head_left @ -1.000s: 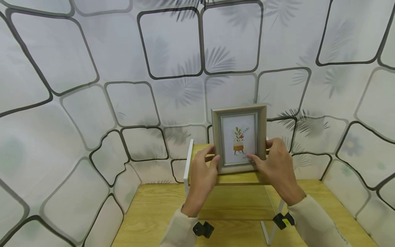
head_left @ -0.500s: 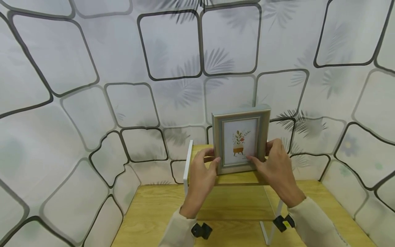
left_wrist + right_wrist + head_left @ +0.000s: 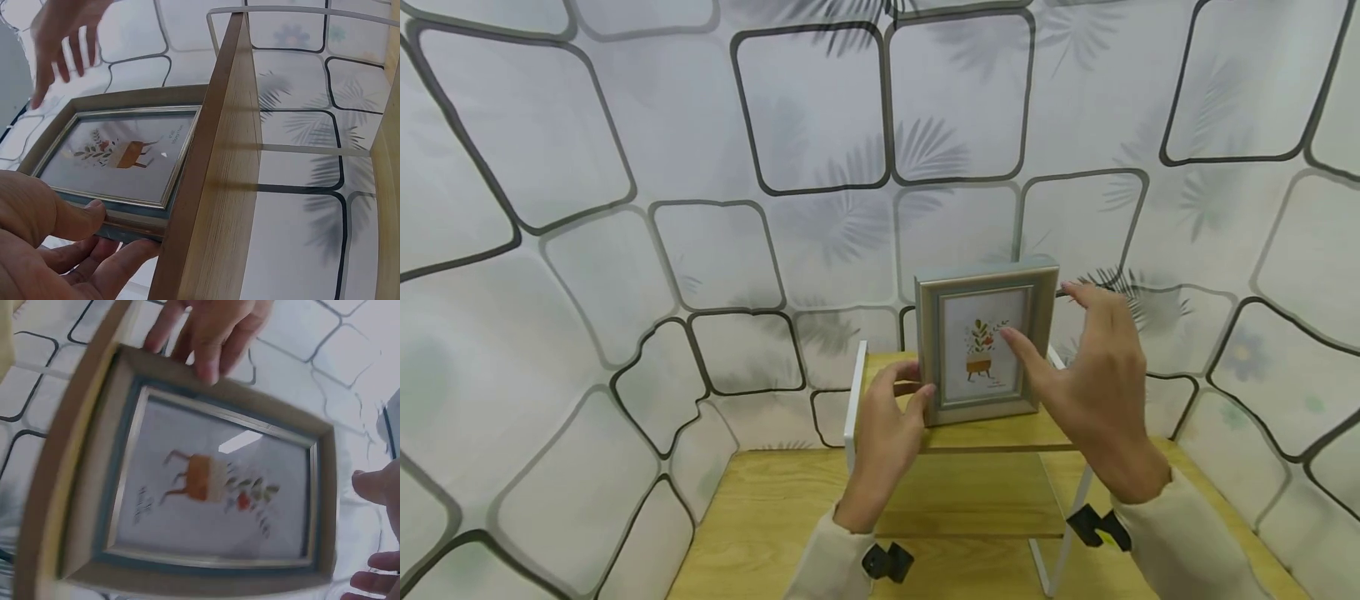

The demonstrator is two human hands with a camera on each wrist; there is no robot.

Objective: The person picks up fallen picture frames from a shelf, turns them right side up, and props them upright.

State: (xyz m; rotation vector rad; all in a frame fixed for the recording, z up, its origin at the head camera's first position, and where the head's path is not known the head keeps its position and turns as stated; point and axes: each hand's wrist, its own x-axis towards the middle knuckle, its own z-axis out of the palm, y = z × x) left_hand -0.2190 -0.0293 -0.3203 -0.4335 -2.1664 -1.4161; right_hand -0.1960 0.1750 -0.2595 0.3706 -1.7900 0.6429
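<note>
A picture frame (image 3: 928,350) with a champagne-and-grey border and a potted plant print stands upright, slightly turned, on the top board of a small wooden shelf (image 3: 992,433). My left hand (image 3: 889,429) holds its lower left edge, thumb in front and fingers behind; the left wrist view shows this pinch on the frame (image 3: 134,100). My right hand (image 3: 1097,367) is off the frame's right side, its thumb and fingers spread apart. In the right wrist view, a gap lies between that right hand (image 3: 381,494) and the frame (image 3: 325,506).
White metal side bars (image 3: 856,400) edge the shelf, which has a lower board (image 3: 977,492). It stands on a wood-grain tabletop (image 3: 775,500). Patterned fabric walls (image 3: 820,250) close in behind and at both sides.
The frame turns slightly, then stays still. My right hand lets go of its lower right edge and moves up and to the right. My left hand keeps its hold.
</note>
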